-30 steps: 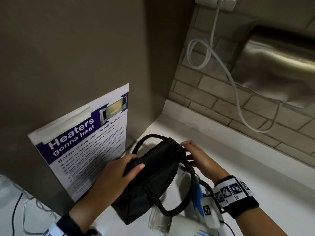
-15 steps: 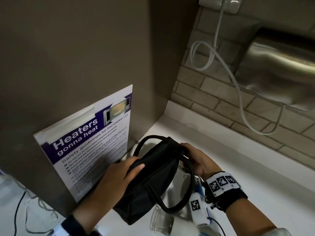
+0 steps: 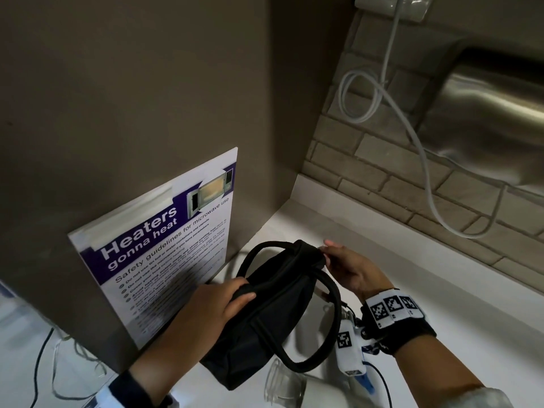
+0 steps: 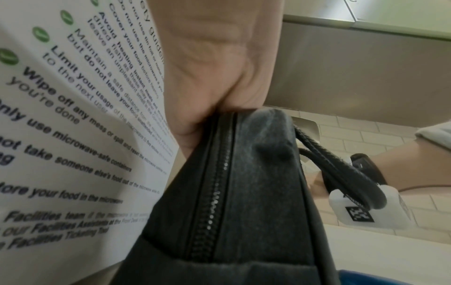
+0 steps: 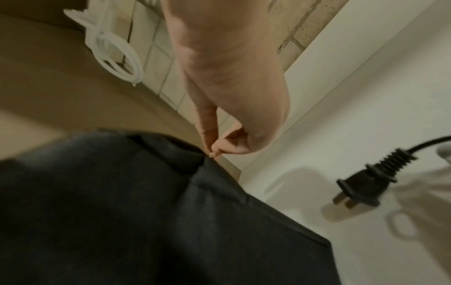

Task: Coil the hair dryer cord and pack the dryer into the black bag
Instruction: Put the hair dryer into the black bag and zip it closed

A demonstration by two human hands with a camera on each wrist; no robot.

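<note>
The black bag stands tilted on the white counter, and its top zipper looks closed. My left hand grips the near end of the bag's top, thumb over the edge. My right hand pinches the far top corner of the bag between thumb and forefinger. The white hair dryer, with a clear front end, lies under the bag's loop handle and is cut off by the frame's edge. Its black plug lies loose on the counter to the right of the bag.
A microwave safety poster leans on the brown wall just left of the bag. A white cable hangs looped from a wall socket over the brick wall. A steel appliance is at the upper right. Thin cables lie at the lower left.
My right hand's fingers have shifted at the bag's far end from wrapping it to a fingertip pinch. The left hand keeps its grip and the bag has barely moved.
</note>
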